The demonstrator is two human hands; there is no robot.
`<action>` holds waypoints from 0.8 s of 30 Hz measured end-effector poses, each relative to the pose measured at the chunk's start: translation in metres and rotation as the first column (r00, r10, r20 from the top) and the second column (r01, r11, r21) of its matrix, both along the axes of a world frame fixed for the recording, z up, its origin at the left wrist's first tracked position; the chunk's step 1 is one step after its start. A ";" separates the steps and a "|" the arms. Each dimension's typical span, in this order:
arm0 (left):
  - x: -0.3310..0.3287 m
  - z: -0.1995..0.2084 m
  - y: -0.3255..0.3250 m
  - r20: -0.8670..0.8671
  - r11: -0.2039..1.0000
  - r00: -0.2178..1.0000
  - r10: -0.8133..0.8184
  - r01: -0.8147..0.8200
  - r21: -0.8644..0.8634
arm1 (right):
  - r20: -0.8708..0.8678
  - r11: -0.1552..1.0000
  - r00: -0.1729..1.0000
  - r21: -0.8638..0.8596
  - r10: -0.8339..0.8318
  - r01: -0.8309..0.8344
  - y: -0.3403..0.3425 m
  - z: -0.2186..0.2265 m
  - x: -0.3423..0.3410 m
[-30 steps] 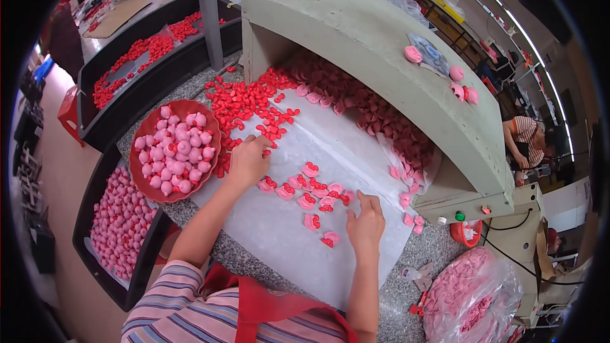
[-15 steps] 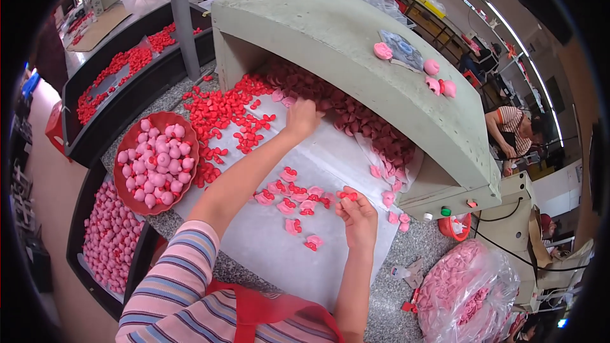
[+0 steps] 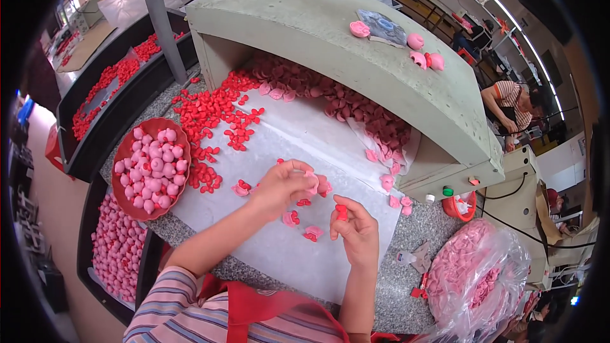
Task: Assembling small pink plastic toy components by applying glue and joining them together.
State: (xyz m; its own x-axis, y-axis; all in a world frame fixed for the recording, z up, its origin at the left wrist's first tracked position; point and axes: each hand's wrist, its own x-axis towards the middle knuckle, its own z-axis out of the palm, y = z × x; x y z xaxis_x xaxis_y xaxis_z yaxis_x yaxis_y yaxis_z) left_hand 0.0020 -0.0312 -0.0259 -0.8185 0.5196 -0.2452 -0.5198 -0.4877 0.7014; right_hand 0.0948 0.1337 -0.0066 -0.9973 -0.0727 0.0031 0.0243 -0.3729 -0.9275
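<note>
Over the white sheet, my left hand pinches a small pink plastic shell piece between thumb and fingers. A little to the right and nearer, my right hand holds a small red bow-like piece upright at its fingertips. The two held parts are close but apart. Below my hands on the sheet lie several pink shells with red pieces set against them, such as a pink-and-red pair; my left hand hides some. Loose red pieces form a pile at the left.
A pale green arched machine housing stands over a heap of pink shells. To the left are a red bowl of pink round figures and black trays. A plastic bag of pink parts sits at right. A person works beyond.
My left hand has come back from the shell heap toward my right hand and now has a pink shell piece. My right hand still holds the red piece, slightly lower.
</note>
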 end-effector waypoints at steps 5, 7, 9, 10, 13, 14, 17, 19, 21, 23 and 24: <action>0.040 0.010 -0.003 -0.050 0.998 0.997 0.059 -0.059 0.004 | -0.152 0.882 0.970 0.407 -0.192 0.238 -0.029 0.027 0.010; 0.045 0.017 -0.005 -0.037 0.998 0.999 0.019 -0.017 0.059 | -0.081 0.885 0.956 0.362 -0.281 0.291 -0.035 0.036 0.017; 0.048 0.023 -0.007 -0.036 0.989 0.998 -0.045 0.050 0.138 | -0.007 0.882 0.931 0.318 -0.365 0.348 -0.035 0.039 0.022; 0.049 0.024 -0.008 -0.039 0.989 0.998 -0.047 0.052 0.139 | -0.038 0.871 0.923 0.320 -0.382 0.374 -0.034 0.038 0.024; 0.060 0.023 -0.008 -0.241 1.000 0.970 -0.001 -0.002 -0.011 | -0.136 0.845 0.912 0.345 -0.386 0.409 -0.036 0.041 0.027; 0.063 0.022 -0.009 -0.330 0.999 0.943 0.031 -0.040 -0.020 | -0.201 0.830 0.908 0.369 -0.368 0.418 -0.038 0.043 0.028; 0.067 0.023 -0.011 -0.448 0.996 0.891 0.070 -0.086 -0.015 | -0.253 0.807 0.910 0.425 -0.329 0.410 -0.044 0.050 0.029; 0.067 0.025 -0.013 -0.479 0.996 0.874 0.079 -0.093 -0.006 | -0.223 0.844 0.933 0.405 -0.281 0.351 -0.040 0.048 0.027; 0.065 0.032 -0.017 -0.367 0.997 0.929 -0.044 0.063 0.040 | -0.194 0.878 0.953 0.381 -0.232 0.291 -0.036 0.047 0.026; 0.063 0.028 -0.021 -0.314 0.994 0.946 -0.078 0.099 0.052 | -0.127 0.919 0.973 0.323 -0.194 0.226 -0.034 0.046 0.026; 0.062 0.026 -0.022 -0.260 0.989 0.959 -0.112 0.133 0.065 | -0.127 0.919 0.973 0.323 -0.194 0.226 -0.035 0.045 0.026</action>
State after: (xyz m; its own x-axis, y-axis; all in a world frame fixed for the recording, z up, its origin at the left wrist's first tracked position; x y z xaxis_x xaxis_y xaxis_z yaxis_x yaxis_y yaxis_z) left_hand 0.0642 -0.0527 0.0005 -0.7768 0.6296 0.0100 -0.3888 -0.4920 0.7790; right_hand 0.1207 0.0990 0.0384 -0.9864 0.1259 0.1059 -0.1104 -0.0291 -0.9935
